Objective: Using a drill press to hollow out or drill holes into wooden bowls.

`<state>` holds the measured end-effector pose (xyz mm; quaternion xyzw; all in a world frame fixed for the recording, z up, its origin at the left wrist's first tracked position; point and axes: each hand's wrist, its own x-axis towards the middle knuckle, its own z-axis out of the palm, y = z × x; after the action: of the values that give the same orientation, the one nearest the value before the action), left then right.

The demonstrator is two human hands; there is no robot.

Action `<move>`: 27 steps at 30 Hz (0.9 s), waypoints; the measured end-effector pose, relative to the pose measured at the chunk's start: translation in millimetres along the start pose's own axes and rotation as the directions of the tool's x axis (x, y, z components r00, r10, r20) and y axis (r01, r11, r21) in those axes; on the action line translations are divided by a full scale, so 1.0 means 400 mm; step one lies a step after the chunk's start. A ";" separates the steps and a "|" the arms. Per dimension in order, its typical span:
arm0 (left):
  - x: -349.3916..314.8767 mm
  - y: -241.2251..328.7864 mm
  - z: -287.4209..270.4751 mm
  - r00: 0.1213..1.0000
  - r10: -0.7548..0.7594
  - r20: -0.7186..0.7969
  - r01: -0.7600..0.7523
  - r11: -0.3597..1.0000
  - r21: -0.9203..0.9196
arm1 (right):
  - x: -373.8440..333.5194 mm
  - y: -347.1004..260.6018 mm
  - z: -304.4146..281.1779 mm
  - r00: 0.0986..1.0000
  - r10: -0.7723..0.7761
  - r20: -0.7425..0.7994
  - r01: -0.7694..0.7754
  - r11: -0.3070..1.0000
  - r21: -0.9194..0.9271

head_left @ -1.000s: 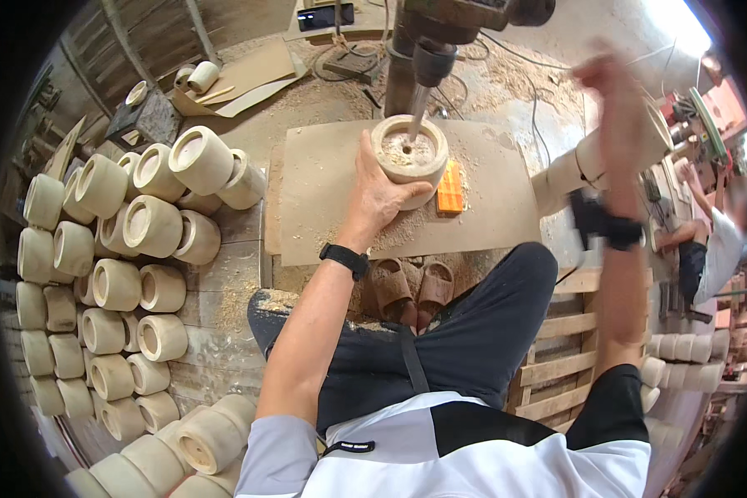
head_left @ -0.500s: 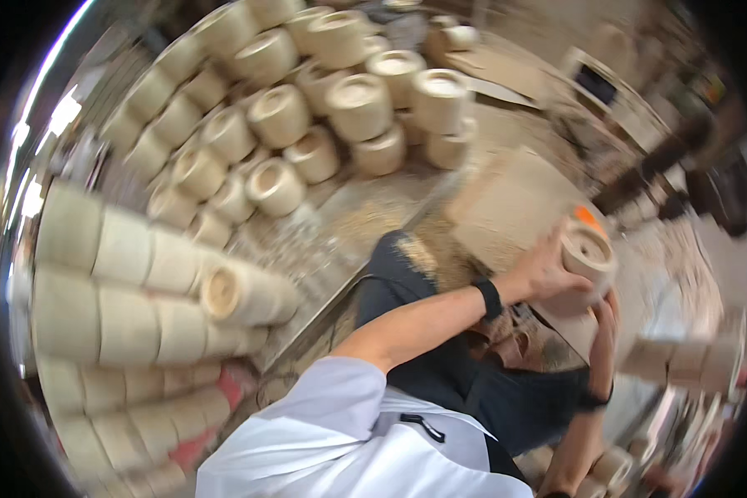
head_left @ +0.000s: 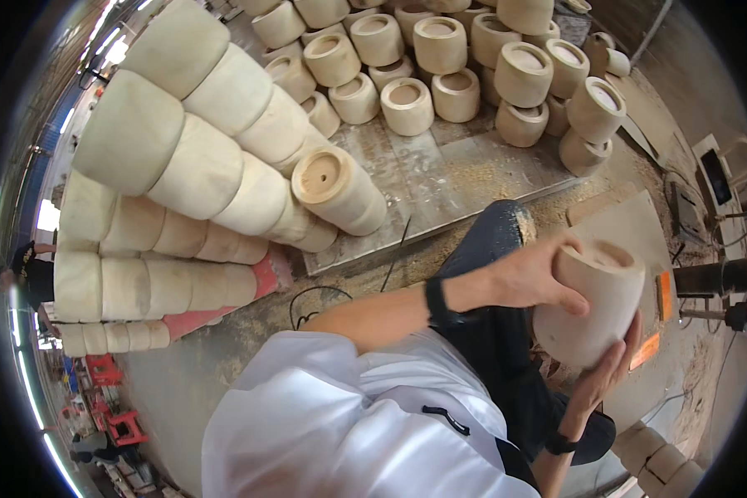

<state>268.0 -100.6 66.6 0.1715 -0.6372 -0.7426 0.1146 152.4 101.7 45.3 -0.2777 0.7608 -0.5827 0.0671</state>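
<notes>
Between my hands is a pale, rounded wooden pot [head_left: 607,295], tilted, with a recessed round opening at its upper end. My left hand [head_left: 527,274] grips it near the rim, thumb on the near side and fingers over the top. Under its lower end, my right hand [head_left: 607,372] supports it with the fingers against the side. The pot is above my right leg, to the left of a dark machine shaft [head_left: 710,278].
Wooden pots [head_left: 407,106] stand stacked on a low platform [head_left: 440,191] ahead. Tall columns of similar pots [head_left: 199,162] rise on the left over a red base [head_left: 267,274]. A black cable [head_left: 319,289] lies on the floor. Far left are red stools [head_left: 124,427] and another person [head_left: 35,278].
My view has swung toward the right, so the stacks appear shifted. The pot, still in both hands, is closer and lower in view, its opening turned more upward.
</notes>
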 end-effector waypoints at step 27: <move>-0.408 0.075 -0.483 0.210 0.524 -0.825 0.810 0.379 0.447 | -0.057 0.105 0.077 0.811 0.392 0.434 -0.498 0.853 0.159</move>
<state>493.2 -217.4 88.7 0.6963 -0.6656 0.0224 0.2676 170.1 94.1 -8.1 -0.1878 0.6912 -0.5801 0.3878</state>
